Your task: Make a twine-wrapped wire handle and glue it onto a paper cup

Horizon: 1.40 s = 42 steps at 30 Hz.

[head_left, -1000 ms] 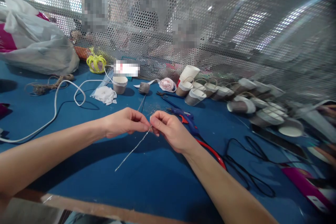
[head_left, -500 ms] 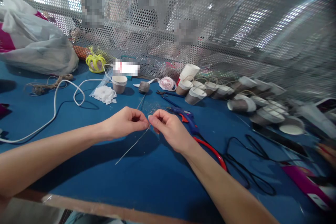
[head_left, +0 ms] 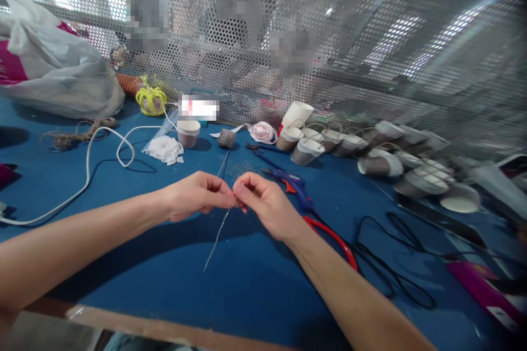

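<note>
Over the middle of the blue table, my left hand [head_left: 201,194] and my right hand [head_left: 261,200] meet fingertip to fingertip. Both pinch a thin pale twisted cord [head_left: 220,233], whose loose end dangles below toward the table's front edge. The exact spot where the fingers grip it is hidden. Behind my hands, a strand runs back toward a small grey ball of twine [head_left: 226,138]. Just right of my right hand lies a blue glue gun [head_left: 293,184] with an orange trigger, and blue-handled pliers [head_left: 267,148] rest behind it.
White-and-brown paper cups [head_left: 307,151] with cord handles crowd the back right. A single cup [head_left: 189,134], white fabric pieces [head_left: 164,149] and a pink ribbon roll [head_left: 263,132] stand farther back. A plastic bag [head_left: 61,71] fills the far left. Perforated metal mesh [head_left: 255,38] rises behind.
The cord's hanging end has swung right and now points more steeply down. My hands stay pinched together, with the left fingers shifted slightly right and down.
</note>
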### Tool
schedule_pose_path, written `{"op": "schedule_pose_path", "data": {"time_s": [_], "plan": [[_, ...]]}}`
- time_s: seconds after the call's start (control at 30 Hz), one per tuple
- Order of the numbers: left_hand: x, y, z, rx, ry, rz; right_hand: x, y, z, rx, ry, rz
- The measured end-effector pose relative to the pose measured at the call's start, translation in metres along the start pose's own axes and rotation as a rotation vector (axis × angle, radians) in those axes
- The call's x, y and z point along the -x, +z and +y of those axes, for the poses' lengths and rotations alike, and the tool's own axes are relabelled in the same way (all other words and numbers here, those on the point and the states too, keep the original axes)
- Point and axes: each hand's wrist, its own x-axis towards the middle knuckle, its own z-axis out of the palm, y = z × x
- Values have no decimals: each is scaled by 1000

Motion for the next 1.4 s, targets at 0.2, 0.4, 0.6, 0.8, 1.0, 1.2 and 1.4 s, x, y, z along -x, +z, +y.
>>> {"op": "schedule_pose_path", "data": {"time_s": [0.2,0.4,0.6,0.8,1.0,1.2,1.4], "plan": [[0,-4,1,-117,106,-32,0,0,4,34,4,38],[-1,-3,-2,-278,190,23,1,1,0,189,22,74],[-1,2,-4,-228,180,76,2,5,-2,247,24,139],[0,1,-4,-12,60,-1,1,2,0,-79,47,-17],[0,-2,-2,-18,36,-38,1,-1,1,10,6,18],[-1,-4,0,-56,51,-47,2,-1,0,98,16,19],[0,-2,-1,-22,22,-46,3,2,-3,109,27,27]]}}
